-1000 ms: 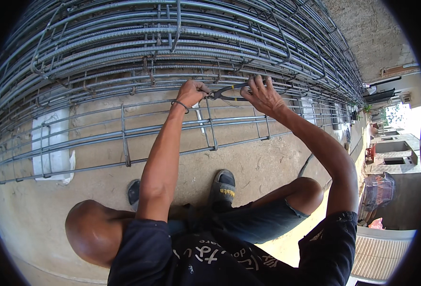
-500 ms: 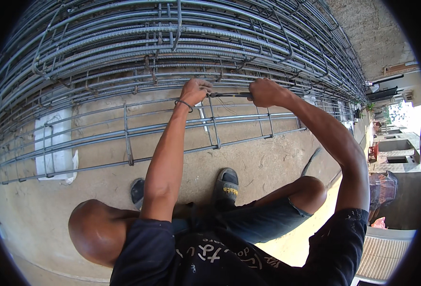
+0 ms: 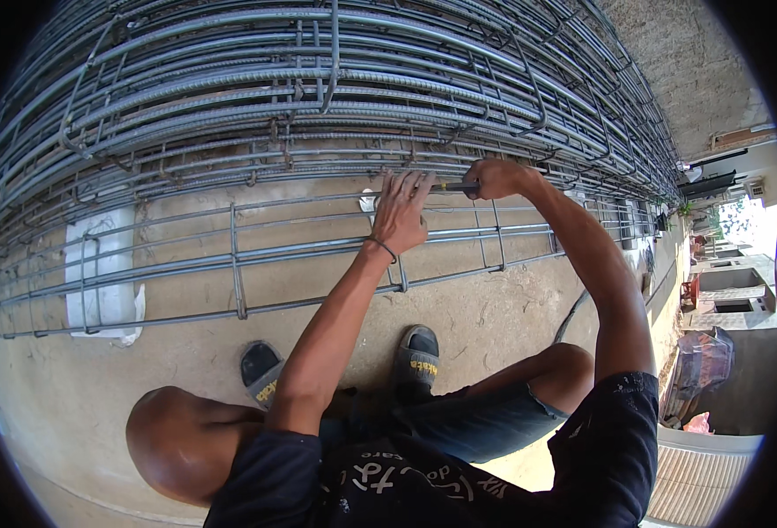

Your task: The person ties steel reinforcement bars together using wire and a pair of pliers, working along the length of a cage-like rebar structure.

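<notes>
**Left hand crowds the pliers at the narrow rebar cage**

From where I stand, the pliers sit at the far top edge of the narrow rebar cage, their handles to the right. The right hand has its fingers clamped around those handles, just above the cage. The left hand reaches over the cage, fingers stretched out beside the pliers' working end. I can't tell whether they pinch anything beneath, since the back of the hand hides it.

That hidden spot is what worries me. If the jaws slip off whatever they bite, the left fingers could be nipped, or knocked against the cage's steel. A hard twist could cause it, or a poor bite.

The right knuckles look exposed as well: the big stack of rebar cages rises close beyond the narrow cage, so a sudden release could drive them into a bar.

A white block lies under the cage's left stretch. Should the frame rock under a strong pull, it could shift toward the slide sandals planted on the cage's near side, and those look like thin protection to me.
</notes>
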Demonstrator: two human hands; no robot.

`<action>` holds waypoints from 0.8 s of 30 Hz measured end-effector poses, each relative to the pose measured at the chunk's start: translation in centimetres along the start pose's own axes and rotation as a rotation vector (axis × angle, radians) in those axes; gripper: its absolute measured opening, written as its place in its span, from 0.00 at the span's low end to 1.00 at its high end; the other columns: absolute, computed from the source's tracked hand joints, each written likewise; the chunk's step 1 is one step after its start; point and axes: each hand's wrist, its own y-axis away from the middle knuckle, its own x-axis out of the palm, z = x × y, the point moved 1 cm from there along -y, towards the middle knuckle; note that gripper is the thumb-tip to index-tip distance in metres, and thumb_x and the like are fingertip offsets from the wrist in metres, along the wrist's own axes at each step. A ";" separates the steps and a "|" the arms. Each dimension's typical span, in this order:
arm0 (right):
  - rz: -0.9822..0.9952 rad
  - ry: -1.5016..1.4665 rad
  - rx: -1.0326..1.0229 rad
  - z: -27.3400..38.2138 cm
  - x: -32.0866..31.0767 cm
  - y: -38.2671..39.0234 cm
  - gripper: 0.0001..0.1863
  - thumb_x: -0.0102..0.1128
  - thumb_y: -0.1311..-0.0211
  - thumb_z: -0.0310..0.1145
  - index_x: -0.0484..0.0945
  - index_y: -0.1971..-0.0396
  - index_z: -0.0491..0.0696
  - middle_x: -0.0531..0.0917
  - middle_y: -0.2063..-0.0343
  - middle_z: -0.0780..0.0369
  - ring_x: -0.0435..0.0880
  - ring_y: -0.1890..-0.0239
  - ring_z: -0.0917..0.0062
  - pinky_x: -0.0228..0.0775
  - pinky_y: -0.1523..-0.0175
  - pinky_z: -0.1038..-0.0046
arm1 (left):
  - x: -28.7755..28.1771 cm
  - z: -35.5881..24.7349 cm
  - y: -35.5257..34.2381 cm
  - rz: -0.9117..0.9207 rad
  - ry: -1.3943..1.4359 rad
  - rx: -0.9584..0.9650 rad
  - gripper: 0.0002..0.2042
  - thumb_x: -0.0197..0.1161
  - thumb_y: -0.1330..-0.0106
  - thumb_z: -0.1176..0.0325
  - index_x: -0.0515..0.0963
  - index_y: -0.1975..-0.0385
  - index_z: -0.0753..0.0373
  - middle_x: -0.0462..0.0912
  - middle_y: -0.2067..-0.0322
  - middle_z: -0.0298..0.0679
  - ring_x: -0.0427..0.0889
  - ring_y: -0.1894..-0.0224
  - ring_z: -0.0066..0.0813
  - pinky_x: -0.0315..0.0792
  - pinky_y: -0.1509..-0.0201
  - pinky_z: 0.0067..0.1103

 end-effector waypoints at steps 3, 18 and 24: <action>0.006 -0.116 0.028 0.2 1.2 0.2 0.10 0.63 0.49 0.38 0.83 0.69 0.49 0.83 0.71 0.58 0.81 0.67 0.67 0.71 0.61 0.68 | 2.2 -1.4 -0.1 0.028 -0.190 0.005 0.34 0.56 0.51 0.78 0.59 0.39 0.68 0.66 0.48 0.53 0.64 0.42 0.48 0.48 0.31 0.44; -0.132 0.057 0.093 -0.4 2.3 1.0 0.26 0.69 0.54 0.40 0.75 0.56 0.43 0.80 0.72 0.60 0.79 0.69 0.71 0.71 0.59 0.68 | 6.6 -2.5 -4.7 0.142 -0.388 0.052 0.06 0.54 0.42 0.73 0.69 0.66 0.63 0.78 0.71 0.46 0.80 0.66 0.40 0.71 0.62 0.33; -0.761 0.968 0.016 0.9 6.4 4.5 0.31 0.47 0.40 0.32 0.56 0.34 0.50 0.70 0.51 0.55 0.68 0.46 0.63 0.46 0.34 0.44 | 4.6 -1.1 -5.8 0.173 -0.050 -0.001 0.13 0.58 0.49 0.76 0.67 0.65 0.72 0.77 0.74 0.55 0.79 0.69 0.54 0.73 0.65 0.40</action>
